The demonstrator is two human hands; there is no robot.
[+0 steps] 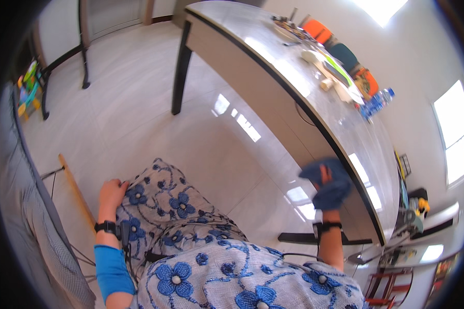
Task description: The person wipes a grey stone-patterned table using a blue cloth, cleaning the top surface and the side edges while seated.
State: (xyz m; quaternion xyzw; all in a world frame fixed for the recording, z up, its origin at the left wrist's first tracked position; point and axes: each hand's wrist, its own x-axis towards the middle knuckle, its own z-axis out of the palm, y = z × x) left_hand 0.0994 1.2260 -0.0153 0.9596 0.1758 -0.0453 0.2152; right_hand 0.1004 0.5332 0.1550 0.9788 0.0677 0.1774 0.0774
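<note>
My right hand [326, 174] is closed on a dark blue cloth [334, 195], which is bunched around the fingers and slightly blurred. Hand and cloth are beside the near edge of a long table [375, 143] with a glossy top and a dark rim. Whether the cloth touches that edge cannot be told. On the other side, my left hand [113, 194] lies against the skirt of a flower-patterned dress [179, 204]. Its fingers are curled at the fabric, and their tips are hidden. Both wrists wear black bands with cables.
Far along the tabletop are a plastic bottle [377, 102], a white tray with a green strip [342, 75] and a filled bowl [288, 33]. Orange chairs [318, 31] stand behind. At left are a wooden pole [77, 189] and grey fabric [34, 216]. A wheeled frame [63, 60] stands farther off.
</note>
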